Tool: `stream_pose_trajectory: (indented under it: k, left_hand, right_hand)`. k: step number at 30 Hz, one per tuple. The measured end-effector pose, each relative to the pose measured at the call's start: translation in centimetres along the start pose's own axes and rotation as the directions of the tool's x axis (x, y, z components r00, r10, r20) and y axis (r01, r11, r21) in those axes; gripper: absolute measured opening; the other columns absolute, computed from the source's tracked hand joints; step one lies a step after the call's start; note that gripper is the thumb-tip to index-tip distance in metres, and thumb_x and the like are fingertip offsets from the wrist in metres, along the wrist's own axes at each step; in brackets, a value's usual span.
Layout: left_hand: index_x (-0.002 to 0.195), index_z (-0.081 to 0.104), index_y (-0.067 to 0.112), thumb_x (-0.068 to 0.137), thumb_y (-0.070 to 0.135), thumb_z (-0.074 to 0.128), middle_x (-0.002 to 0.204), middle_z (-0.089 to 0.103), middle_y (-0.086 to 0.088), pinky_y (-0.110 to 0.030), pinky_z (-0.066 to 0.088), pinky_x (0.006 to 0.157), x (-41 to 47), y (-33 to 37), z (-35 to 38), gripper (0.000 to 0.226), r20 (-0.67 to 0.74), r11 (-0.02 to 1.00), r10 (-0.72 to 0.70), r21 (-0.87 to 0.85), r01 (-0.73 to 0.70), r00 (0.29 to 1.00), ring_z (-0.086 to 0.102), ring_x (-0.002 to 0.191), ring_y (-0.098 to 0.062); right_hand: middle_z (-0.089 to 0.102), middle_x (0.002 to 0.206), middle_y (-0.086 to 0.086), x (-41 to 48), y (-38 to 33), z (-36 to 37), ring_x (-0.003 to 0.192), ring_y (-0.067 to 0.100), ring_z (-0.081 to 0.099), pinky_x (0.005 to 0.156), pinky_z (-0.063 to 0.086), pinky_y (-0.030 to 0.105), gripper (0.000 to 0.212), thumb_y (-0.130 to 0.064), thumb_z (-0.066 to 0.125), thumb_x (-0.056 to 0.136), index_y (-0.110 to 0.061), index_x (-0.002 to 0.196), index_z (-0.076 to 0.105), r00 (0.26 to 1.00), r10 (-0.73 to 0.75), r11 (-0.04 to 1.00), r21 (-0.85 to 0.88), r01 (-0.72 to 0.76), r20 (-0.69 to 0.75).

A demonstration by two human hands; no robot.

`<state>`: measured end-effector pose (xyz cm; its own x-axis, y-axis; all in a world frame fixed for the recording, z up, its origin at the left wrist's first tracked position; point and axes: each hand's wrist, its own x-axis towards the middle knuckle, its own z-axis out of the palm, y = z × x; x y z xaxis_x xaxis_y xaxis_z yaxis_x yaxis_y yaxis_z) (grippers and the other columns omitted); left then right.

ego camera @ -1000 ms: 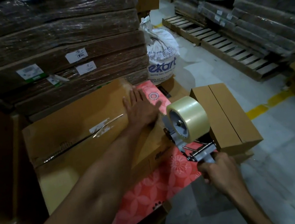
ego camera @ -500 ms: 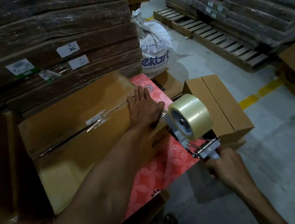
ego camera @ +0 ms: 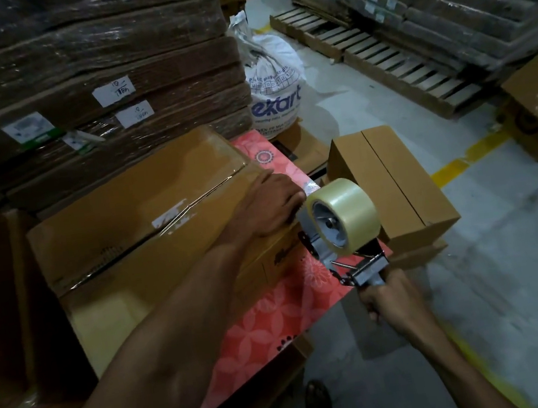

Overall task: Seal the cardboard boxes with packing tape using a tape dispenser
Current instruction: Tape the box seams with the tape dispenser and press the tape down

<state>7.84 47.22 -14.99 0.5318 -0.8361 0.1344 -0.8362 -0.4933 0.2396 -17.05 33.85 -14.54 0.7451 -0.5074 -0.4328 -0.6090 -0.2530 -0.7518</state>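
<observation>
The left hand (ego camera: pixel 268 207) lies palm down on the end of a long cardboard box (ego camera: pixel 133 233), fingers together and reaching to the edge, pressing rather than gripping. Under that hand the box is smooth brown board, its two top flaps meeting in a seam that runs away along the forearm; parts of the seam and the near face shine as under clear film, and a torn white scrap of label sits on the seam.

The right hand (ego camera: pixel 387 294) is wrapped round the handle of a tape dispenser (ego camera: pixel 356 271) — grey metal frame, thin wire parts. Above this hand the dispenser carries a thick roll of tape (ego camera: pixel 345 217), pale, translucent and glossy on a grey hub. The roll stands just beside the left fingertips, close to the box's end.

Both box and dispenser are over a desk (ego camera: pixel 260 326) covered in a coral-pink sheet printed with pale flowers. Just past the roll, beyond the right hand, stands a smaller box (ego camera: pixel 393 186) — plain matte cardboard, flaps closed, a dark seam down its top.

Far beyond the left hand rise stacks of flat cardboard (ego camera: pixel 87 73) in crinkled plastic wrap with white paper labels. Beside them slumps a white woven sack (ego camera: pixel 275 99) with blue lettering. Slatted wooden pallets (ego camera: pixel 378 60) lie well beyond the right hand on the grey concrete floor.
</observation>
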Motion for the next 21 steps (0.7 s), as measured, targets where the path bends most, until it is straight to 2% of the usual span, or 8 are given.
stream_pose_trajectory:
  k: [2,4,6,8,12,15,18,21]
  left_hand:
    - [0.095,0.067,0.019,0.104,0.039,0.025,0.094,0.067,0.0,-0.043,0.03,0.101,0.0,-0.3,0.1,0.047,-0.049,0.997,0.033,0.069,-0.029,0.998,0.057,0.098,-0.022]
    - [0.095,0.066,0.018,0.106,0.03,0.034,0.091,0.065,-0.001,-0.043,0.033,0.096,0.0,-0.5,0.4,0.036,-0.075,0.994,0.065,0.09,-0.059,0.995,0.057,0.093,-0.023]
    - [0.095,0.066,0.017,0.105,0.026,0.038,0.09,0.065,-0.002,-0.042,0.033,0.097,0.1,-0.7,0.5,0.031,-0.095,0.996,0.073,0.06,-0.068,0.993,0.056,0.093,-0.023]
    - [0.094,0.065,0.018,0.106,0.026,0.039,0.09,0.065,-0.001,-0.041,0.032,0.1,0.1,-0.7,0.5,0.031,-0.106,0.999,0.048,0.017,-0.046,0.993,0.056,0.093,-0.022]
    - [0.099,0.067,0.018,0.105,0.037,0.031,0.096,0.067,-0.002,-0.039,0.029,0.107,0.0,-0.6,0.6,0.042,-0.097,0.999,0.008,-0.036,-0.012,0.995,0.058,0.098,-0.021]
    - [0.099,0.071,0.023,0.095,0.062,0.039,0.1,0.069,0.004,-0.034,0.024,0.107,0.3,-0.4,0.4,0.05,-0.035,0.998,-0.051,-0.029,0.05,0.998,0.056,0.103,-0.016]
    - [0.099,0.072,0.029,0.08,0.08,0.041,0.099,0.068,0.007,-0.034,0.025,0.11,0.5,0.0,0.4,0.063,-0.022,0.997,-0.082,0.001,0.082,0.996,0.055,0.105,-0.015]
    - [0.097,0.072,0.028,0.072,0.08,0.043,0.094,0.066,0.007,-0.034,0.024,0.111,0.3,0.5,0.2,0.065,-0.032,0.995,-0.099,-0.019,0.099,0.995,0.054,0.102,-0.015]
  right_hand:
    - [0.056,0.044,0.01,0.5,0.3,0.6,0.039,0.023,0.055,0.045,0.044,0.032,0.015,-0.017,0.06,0.055,-0.011,0.044,0.052,1.0,-0.027,0.999,0.04,0.027,0.01]
    - [0.054,0.044,0.011,1.0,0.7,1.0,0.039,0.022,0.053,0.044,0.043,0.031,0.028,-0.011,0.061,0.066,-0.011,0.04,0.051,0.999,-0.035,0.998,0.053,0.034,0.022]
    - [0.054,0.043,0.011,1.4,0.9,1.4,0.038,0.019,0.051,0.041,0.04,0.027,0.039,-0.004,0.06,0.077,-0.01,0.04,0.052,0.999,-0.027,0.996,0.082,0.025,0.027]
    - [0.053,0.044,0.01,1.5,1.0,2.1,0.037,0.018,0.049,0.039,0.038,0.025,0.034,0.003,0.058,0.078,-0.005,0.046,0.053,0.999,0.008,0.987,0.16,-0.016,0.05]
    - [0.052,0.046,0.021,1.4,3.8,4.7,0.04,0.025,0.047,0.045,0.038,0.03,0.026,0.007,0.055,0.077,0.004,0.051,0.058,0.977,0.198,0.918,0.336,-0.212,0.076]
    - [0.053,0.046,0.018,1.4,5.7,5.2,0.043,0.025,0.047,0.046,0.037,0.03,0.022,0.009,0.056,0.076,0.005,0.055,0.06,0.957,0.287,0.885,0.375,-0.277,0.029]
    - [0.056,0.047,0.014,2.8,5.8,4.1,0.042,0.024,0.05,0.044,0.039,0.027,0.02,0.002,0.059,0.081,0.003,0.061,0.062,0.95,0.303,0.898,0.354,-0.26,-0.072]
    - [0.064,0.056,0.015,5.1,5.0,3.5,0.054,0.03,0.061,0.055,0.047,0.037,0.03,-0.029,0.059,0.077,-0.003,0.062,0.066,0.959,0.217,0.947,0.276,-0.162,-0.184]
